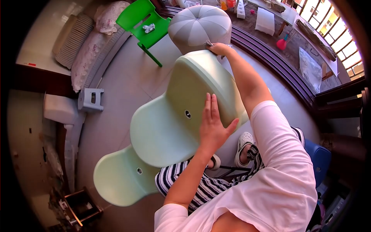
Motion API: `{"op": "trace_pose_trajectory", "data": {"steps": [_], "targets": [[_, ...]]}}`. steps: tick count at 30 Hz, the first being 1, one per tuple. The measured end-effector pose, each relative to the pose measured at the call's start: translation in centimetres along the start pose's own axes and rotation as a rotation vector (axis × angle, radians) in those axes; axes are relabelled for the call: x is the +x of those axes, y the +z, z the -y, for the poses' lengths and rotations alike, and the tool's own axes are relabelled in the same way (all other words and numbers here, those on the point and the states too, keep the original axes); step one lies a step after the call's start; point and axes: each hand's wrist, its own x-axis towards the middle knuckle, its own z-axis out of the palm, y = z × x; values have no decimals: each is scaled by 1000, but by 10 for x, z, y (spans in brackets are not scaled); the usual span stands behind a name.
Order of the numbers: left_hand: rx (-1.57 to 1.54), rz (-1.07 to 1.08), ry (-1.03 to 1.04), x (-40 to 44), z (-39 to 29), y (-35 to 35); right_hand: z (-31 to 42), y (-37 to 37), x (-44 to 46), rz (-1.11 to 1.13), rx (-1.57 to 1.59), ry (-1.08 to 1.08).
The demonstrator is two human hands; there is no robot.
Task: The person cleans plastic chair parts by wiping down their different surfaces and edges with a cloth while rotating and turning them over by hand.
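A large pale green plastic piece (162, 131), shaped like a seat with a raised back, lies tilted in front of my lap. My left hand (213, 129) rests on its inner face with the fingers spread, right of a small oval label. At the top edge of the piece, my right hand (220, 49) is closed on a grey cloth (209, 43), of which only small parts show. A lower, rounded pale green section (119, 179) extends to the lower left and carries another oval label.
A round grey-white pouf (199, 25) stands just beyond my right hand. Left of it is a green chair (148, 29) with a crumpled item on its seat. A grey stool (90, 99) stands at the left, and a blue seat (317, 158) is at my right.
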Motion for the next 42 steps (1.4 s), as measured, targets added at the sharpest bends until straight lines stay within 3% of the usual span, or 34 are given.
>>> {"op": "trace_pose_trajectory", "data": {"steps": [2, 4, 6, 8, 10, 14, 16, 18, 20, 21, 25, 28, 30, 35, 38, 42], "targets": [[-21, -24, 6, 1, 1, 1, 40, -11, -26, 66, -44, -31], [-45, -47, 13, 2, 5, 1, 80, -5, -51, 71, 75, -262], [-86, -81, 23, 0, 11, -1, 119, -2, -84, 95, 83, -355], [-76, -60, 25, -3, 14, -4, 128, 12, -99, 55, 122, -529], [-91, -56, 15, 0, 19, -5, 134, 22, -145, -152, 69, -677], [-76, -20, 75, 2, 35, 3, 128, 44, -266, -330, -82, -559], [30, 243, 162, 5, 39, -6, 116, 68, -310, -557, 4, -500], [-542, 367, -14, 3, 45, -2, 106, 88, -342, -772, 95, -447], [-115, 25, 181, 2, 40, -9, 83, 103, -348, -942, 147, -424], [-150, 65, 81, 3, 30, -14, 66, 107, -341, -1013, 179, -370], [-128, 89, 66, 3, 28, -18, -29, 109, -285, -1262, 255, 54], [-119, 92, 64, 3, 29, -17, -61, 102, -270, -1287, 639, 286], [-104, 80, 84, 4, 34, -14, -47, 112, -273, -1263, 487, 273], [-99, 35, 169, 6, 48, -7, 88, 123, -348, -1032, 325, -189], [-128, 43, 164, 6, 53, -4, 85, 116, -343, -1026, 315, -289], [-48, 54, 144, 3, 33, -13, 2, 101, -285, -1221, 479, 176]]}}
